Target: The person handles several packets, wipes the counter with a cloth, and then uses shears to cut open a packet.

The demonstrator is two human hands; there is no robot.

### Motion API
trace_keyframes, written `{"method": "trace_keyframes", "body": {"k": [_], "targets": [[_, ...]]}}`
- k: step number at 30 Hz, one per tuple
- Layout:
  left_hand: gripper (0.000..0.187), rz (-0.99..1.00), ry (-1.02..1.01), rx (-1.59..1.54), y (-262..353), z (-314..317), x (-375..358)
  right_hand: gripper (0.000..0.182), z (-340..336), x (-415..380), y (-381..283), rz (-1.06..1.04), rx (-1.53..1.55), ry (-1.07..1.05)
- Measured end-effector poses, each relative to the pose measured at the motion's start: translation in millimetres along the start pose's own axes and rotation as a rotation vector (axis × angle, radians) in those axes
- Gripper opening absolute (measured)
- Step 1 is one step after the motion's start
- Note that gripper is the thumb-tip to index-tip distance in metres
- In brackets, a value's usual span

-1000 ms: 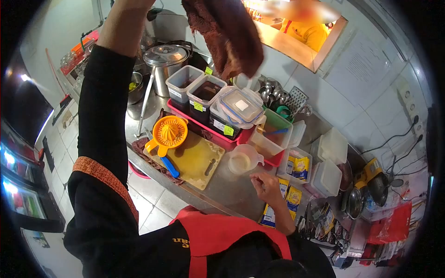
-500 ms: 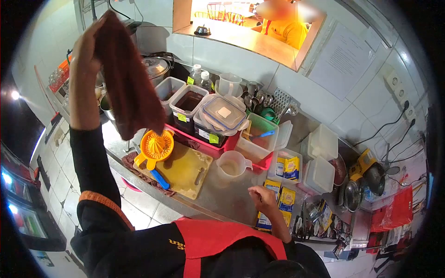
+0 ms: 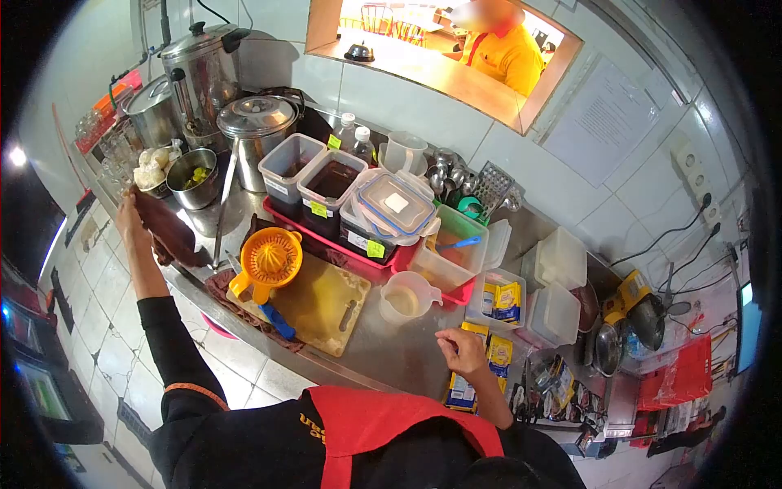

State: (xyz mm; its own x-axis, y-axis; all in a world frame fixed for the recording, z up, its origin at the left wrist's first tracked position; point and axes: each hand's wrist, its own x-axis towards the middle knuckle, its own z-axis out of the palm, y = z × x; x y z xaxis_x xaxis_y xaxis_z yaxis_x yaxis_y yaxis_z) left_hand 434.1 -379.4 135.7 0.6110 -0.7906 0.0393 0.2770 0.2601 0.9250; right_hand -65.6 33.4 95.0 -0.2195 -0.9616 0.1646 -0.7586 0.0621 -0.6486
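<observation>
My left hand [image 3: 134, 224] is closed on a dark brown cloth [image 3: 167, 228], at the left end of the steel counter, near a steel bowl [image 3: 194, 181] with something green in it. My right hand [image 3: 462, 352] is loosely curled above the counter's front edge, with nothing visible in it. Beside it lie several blue and yellow sachets [image 3: 498, 352]. A clear measuring jug [image 3: 406, 298] stands to its left. Between my hands are a yellow cutting board [image 3: 330, 306], an orange citrus juicer [image 3: 273, 259] and a knife with a blue handle [image 3: 277, 319].
Lidded pots [image 3: 257, 122] stand at the back left. Tubs of dark liquid [image 3: 332, 179] sit in a red tray [image 3: 285, 218]. Clear plastic boxes [image 3: 554, 310] and cutlery [image 3: 562, 391] are to the right. Behind the hatch ledge [image 3: 432, 69] is a person in yellow [image 3: 505, 57].
My left hand has come down with the brown cloth, from raised high to the left end of the counter. The pots behind now show. My right hand has hardly moved.
</observation>
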Motion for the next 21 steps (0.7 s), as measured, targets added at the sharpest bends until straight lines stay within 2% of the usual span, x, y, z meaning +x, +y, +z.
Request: {"method": "trace_keyframes", "body": {"k": [5, 7, 9, 13, 15, 17, 18, 20, 21], "targets": [[0.019, -0.116, -0.007, 0.124, -98, -56, 50, 0.011, 4, -1, 0, -0.016, -0.025, -0.008], [0.022, -0.14, -0.028, 0.122, -103, -57, 33, 0.011, 4, -2, 0, -0.004, -0.015, -0.001], [0.014, -0.215, 0.128, 0.16, -85, -40, -14, 0.011, 4, -3, 2, 0.007, -0.014, -0.001], [0.011, -0.237, 0.115, 0.168, -115, -53, -13, 0.012, 5, -5, 3, 0.044, -0.011, -0.014], [0.014, -0.227, 0.119, 0.123, -127, -56, -13, 0.013, 5, -7, 6, 0.045, -0.02, -0.003], [0.028, -0.273, 0.054, 0.194, -133, -64, -13, 0.013, 5, -9, 10, 0.045, -0.031, 0.008], [0.028, -0.273, 0.053, 0.195, -134, -64, -15, 0.014, 3, -10, 12, 0.062, -0.023, 0.014], [0.045, -0.309, 0.103, 0.247, -135, -63, -21, 0.014, 0, -14, 18, 0.081, -0.016, 0.021], [0.045, -0.309, 0.102, 0.248, -136, -64, -21, 0.015, -2, -16, 22, 0.105, -0.066, 0.034]]}}
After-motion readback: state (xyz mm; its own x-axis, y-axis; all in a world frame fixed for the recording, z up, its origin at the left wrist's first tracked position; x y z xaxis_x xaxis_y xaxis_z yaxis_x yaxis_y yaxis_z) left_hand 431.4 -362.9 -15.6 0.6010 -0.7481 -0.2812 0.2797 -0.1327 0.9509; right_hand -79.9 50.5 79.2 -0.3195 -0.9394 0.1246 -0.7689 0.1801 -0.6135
